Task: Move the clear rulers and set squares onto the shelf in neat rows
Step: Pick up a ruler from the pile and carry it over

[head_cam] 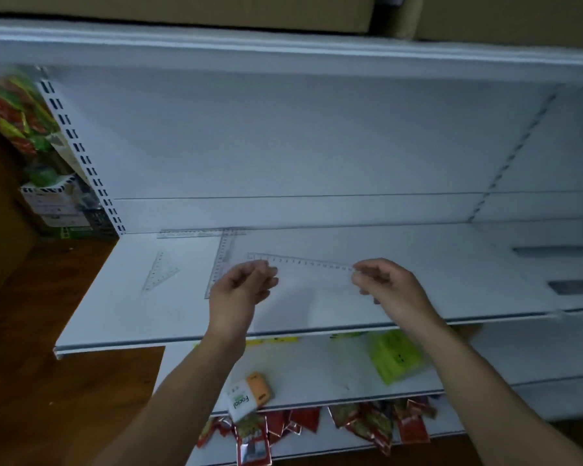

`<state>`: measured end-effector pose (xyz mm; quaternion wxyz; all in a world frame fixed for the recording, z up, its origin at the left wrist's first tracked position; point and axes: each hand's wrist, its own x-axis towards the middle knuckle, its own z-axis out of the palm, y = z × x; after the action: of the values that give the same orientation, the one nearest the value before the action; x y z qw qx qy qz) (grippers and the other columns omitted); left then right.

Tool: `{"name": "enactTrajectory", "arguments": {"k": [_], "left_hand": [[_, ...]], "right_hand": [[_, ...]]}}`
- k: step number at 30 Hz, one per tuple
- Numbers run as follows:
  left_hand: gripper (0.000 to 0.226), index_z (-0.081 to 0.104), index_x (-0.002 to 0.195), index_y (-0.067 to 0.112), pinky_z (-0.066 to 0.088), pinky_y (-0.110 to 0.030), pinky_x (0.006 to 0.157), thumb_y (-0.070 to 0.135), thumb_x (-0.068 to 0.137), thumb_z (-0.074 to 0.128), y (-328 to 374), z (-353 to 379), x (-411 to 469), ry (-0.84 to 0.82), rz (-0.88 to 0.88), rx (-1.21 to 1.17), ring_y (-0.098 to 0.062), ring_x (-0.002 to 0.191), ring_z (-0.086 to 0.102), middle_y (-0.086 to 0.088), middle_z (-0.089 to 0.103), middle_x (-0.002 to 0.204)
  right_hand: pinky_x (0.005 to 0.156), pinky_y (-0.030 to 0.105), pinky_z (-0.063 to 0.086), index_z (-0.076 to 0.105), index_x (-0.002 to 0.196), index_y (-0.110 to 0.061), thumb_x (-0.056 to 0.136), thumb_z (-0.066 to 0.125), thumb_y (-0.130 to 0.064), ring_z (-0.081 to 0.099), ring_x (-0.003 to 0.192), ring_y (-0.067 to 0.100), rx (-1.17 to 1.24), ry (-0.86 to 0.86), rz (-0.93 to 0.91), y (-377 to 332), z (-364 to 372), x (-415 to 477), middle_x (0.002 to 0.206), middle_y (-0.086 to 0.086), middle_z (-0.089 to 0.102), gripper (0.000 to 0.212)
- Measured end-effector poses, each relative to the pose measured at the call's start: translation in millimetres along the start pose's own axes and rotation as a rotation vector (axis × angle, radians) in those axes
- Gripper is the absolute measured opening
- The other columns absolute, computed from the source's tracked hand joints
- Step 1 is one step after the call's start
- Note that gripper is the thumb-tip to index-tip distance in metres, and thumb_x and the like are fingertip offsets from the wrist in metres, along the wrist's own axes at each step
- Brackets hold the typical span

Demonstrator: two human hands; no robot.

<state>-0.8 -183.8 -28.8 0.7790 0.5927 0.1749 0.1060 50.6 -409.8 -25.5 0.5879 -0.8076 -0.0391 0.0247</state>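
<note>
While the clear ruler [303, 262] is held level just above the white shelf [418, 290], near its middle, each end sits between pinching fingers. The left hand [241, 290] is at the left end and the right hand [387, 284] at the right end, with the remaining fingers curled. Contact at the left end is blurred and not sharp.

Flat on the shelf, left half:
- A small set square [159, 272] lies near the left edge.
- The back ruler [192, 234] lies along the back edge.
- The crosswise ruler [220, 264] runs back to front and meets the back ruler at a corner.

On the lower shelf [317, 371] are a tissue pack [248, 395] and a lime-green packet [396, 356]. Red snack packets [317, 422] lie beneath.
</note>
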Motion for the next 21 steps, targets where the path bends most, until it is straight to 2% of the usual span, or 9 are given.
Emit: {"name": "enactTrajectory", "arguments": {"k": [3,6,8,10,14,16,21], "left_hand": [[0.009,0.067,0.096,0.006,0.054,-0.028,0.076,0.012,0.091,0.062,-18,51,-35,-0.051,-0.008,0.014,-0.013,0.079,0.070,-0.009,0.073,0.092],[0.010,0.066,0.098,0.003,0.054,-0.022,0.067,0.009,0.090,0.062,-40,102,-65,-0.116,0.023,0.053,-0.011,0.074,0.070,-0.011,0.072,0.091],[0.008,0.066,0.096,0.004,0.053,-0.018,0.063,0.007,0.090,0.061,-53,135,-83,-0.161,0.034,0.060,-0.010,0.072,0.070,-0.012,0.072,0.090],[0.005,0.066,0.093,0.006,0.053,-0.017,0.064,0.006,0.090,0.062,-64,171,-101,-0.214,0.014,0.055,-0.010,0.072,0.070,-0.011,0.071,0.089],[0.004,0.067,0.091,0.008,0.053,-0.025,0.073,0.008,0.088,0.064,-81,233,-128,-0.316,-0.020,0.083,-0.012,0.074,0.068,-0.009,0.073,0.089],[0.004,0.067,0.091,0.008,0.052,-0.022,0.069,0.008,0.089,0.063,-89,261,-135,-0.358,-0.019,0.104,-0.011,0.073,0.067,-0.010,0.072,0.090],[0.005,0.066,0.091,0.005,0.053,-0.018,0.064,0.004,0.090,0.061,-107,335,-141,-0.437,-0.032,0.119,-0.008,0.067,0.067,-0.007,0.071,0.083]], "right_hand": [[0.054,0.016,0.043,0.068,0.087,-0.018,0.088,0.064,-0.013,0.060,0.063,0.006,0.058,0.101,0.035,21,-57,-32,0.078,0.000,0.072,0.006],[0.052,0.010,0.043,0.068,0.086,-0.012,0.088,0.065,-0.010,0.059,0.057,0.000,0.086,0.215,0.025,36,-113,-61,0.077,0.004,0.070,0.004],[0.052,0.013,0.044,0.068,0.086,-0.013,0.088,0.065,-0.010,0.058,0.058,-0.001,0.075,0.263,0.024,47,-148,-78,0.076,0.003,0.068,0.005],[0.055,0.016,0.045,0.068,0.086,-0.015,0.088,0.065,-0.010,0.058,0.059,0.000,0.078,0.315,0.026,60,-185,-97,0.076,0.002,0.068,0.007],[0.051,0.010,0.042,0.067,0.087,-0.018,0.089,0.064,-0.012,0.058,0.057,-0.004,0.095,0.402,0.070,78,-250,-125,0.076,-0.003,0.066,0.007],[0.054,0.009,0.043,0.066,0.088,-0.021,0.090,0.064,-0.014,0.059,0.062,-0.002,0.094,0.446,0.092,89,-275,-134,0.078,-0.005,0.066,0.008],[0.061,0.020,0.045,0.067,0.090,-0.023,0.090,0.064,-0.019,0.060,0.071,0.009,0.106,0.545,0.160,119,-337,-139,0.085,0.000,0.070,0.005]]}}
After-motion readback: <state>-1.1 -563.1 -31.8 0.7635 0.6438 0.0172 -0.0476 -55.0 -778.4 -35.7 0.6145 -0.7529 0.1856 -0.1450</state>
